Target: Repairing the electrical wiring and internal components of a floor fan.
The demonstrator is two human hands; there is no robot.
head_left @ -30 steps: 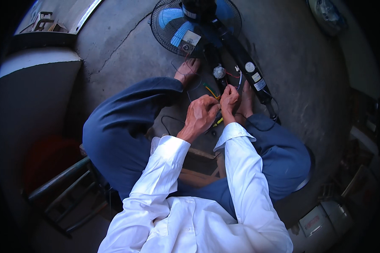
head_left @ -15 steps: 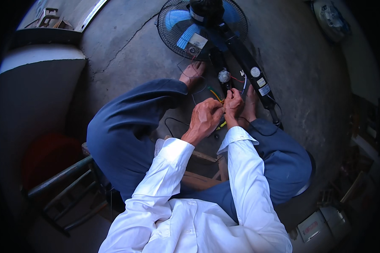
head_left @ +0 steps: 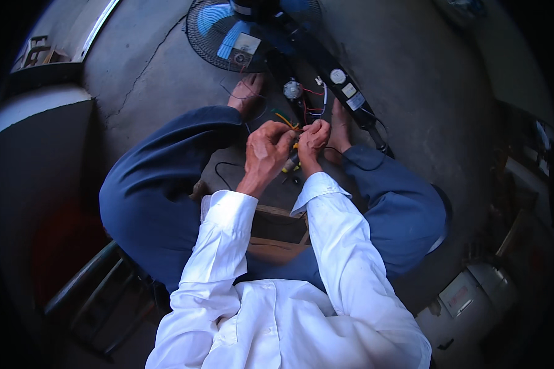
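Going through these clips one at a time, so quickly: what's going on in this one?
A person in a white shirt and dark blue trousers sits low over a concrete floor, bare feet forward. Both hands are raised together between the knees, the left hand and the right hand pinching thin coloured wires. The wires lead toward a small round metal motor part beside a long black fan stand with control dials. A blue fan with a black wire grille lies just beyond the feet.

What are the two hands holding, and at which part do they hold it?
Both the left hand and the right hand pinch thin coloured wires near their free ends, between the fingers; the exact hold is too small to tell.
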